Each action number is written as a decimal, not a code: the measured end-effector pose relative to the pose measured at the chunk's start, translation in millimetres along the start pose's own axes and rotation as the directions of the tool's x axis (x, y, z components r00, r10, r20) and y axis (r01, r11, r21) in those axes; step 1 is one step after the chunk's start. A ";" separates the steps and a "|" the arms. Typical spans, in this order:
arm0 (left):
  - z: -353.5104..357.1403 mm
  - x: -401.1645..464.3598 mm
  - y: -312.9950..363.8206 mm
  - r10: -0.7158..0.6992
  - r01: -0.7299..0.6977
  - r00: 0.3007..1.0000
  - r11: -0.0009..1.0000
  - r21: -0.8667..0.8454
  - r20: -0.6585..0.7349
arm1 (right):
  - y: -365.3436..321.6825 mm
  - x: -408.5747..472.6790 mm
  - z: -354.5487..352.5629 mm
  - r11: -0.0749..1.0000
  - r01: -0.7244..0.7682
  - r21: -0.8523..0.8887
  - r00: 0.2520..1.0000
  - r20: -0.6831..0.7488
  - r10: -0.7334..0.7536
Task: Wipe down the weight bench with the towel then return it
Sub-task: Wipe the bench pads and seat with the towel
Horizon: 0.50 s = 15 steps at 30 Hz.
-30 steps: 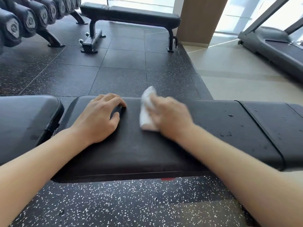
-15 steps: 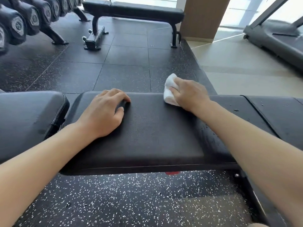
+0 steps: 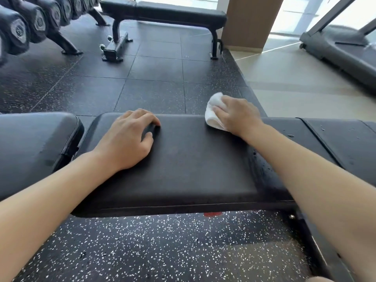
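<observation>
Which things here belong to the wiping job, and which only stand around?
Job: towel, right hand holding it, left hand resting on weight bench.
Around: second bench, dumbbell rack, treadmill.

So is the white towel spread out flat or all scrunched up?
Scrunched up. The towel is a small bunched wad under the right hand, which presses it on the bench pad at the far edge.
</observation>
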State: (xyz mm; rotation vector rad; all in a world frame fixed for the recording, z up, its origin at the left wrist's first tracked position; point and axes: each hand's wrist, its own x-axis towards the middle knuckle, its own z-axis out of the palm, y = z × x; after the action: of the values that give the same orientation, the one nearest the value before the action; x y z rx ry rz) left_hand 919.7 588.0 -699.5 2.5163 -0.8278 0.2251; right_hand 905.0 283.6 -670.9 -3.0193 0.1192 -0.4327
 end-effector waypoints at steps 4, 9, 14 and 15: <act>-0.5 0.3 -0.1 -0.001 0.001 1.000 1.000 0.001 0.009 | -48.3 -33.8 14.8 0.990 0.139 -0.031 0.979 -0.148 -0.142; 0.0 -0.1 0.9 -0.002 0.002 1.000 1.000 -0.015 -0.006 | -92.0 -130.1 -9.9 0.729 0.610 0.310 0.771 -0.018 -0.637; -1.3 -1.8 3.7 0.009 -0.010 1.000 1.000 0.020 0.011 | -24.1 -57.9 -5.9 0.927 0.322 0.190 0.938 0.069 -0.340; -1.4 -1.9 3.6 0.014 -0.015 1.000 1.000 0.027 0.014 | -7.5 -41.0 -2.3 0.970 0.182 0.162 0.979 0.062 -0.194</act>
State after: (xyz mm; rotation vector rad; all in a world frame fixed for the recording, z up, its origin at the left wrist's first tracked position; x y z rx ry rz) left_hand 916.0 587.2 -697.4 2.5401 -0.8542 0.2250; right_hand 865.7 294.5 -679.4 -2.8981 -0.1989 -0.3220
